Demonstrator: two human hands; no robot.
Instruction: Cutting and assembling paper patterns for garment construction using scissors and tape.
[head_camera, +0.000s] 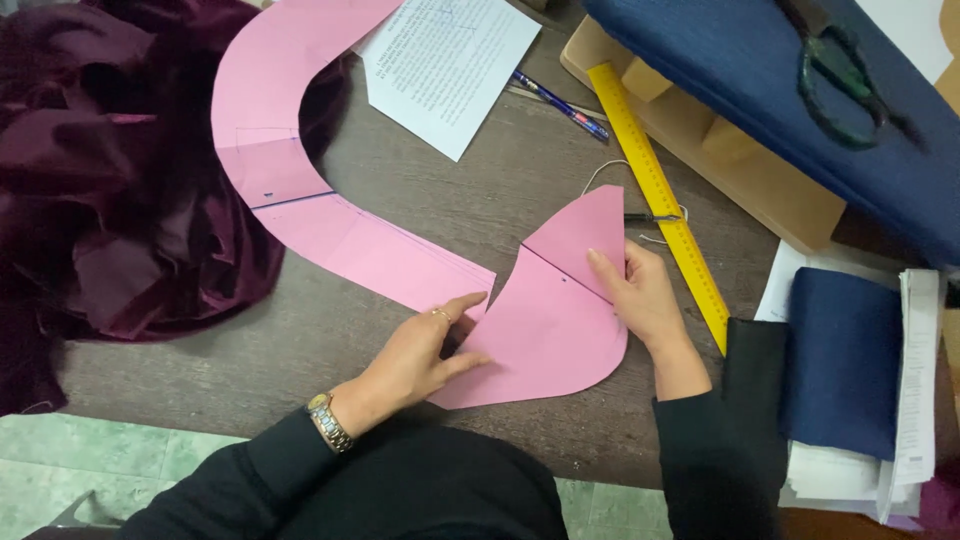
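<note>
Pink paper pattern piece (545, 330) is pressed flat under open left hand (425, 350) and right hand (635, 290), its edge brought beside, not yet joined to, the long curved strip (300, 190).

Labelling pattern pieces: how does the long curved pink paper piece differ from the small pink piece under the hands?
The long curved piece is a narrow arc-shaped strip; the small piece is a broad, pointed wedge. The left hand and right hand press on the small piece; the long one is barely touched. Both are pink paper, flat on the table.
</note>
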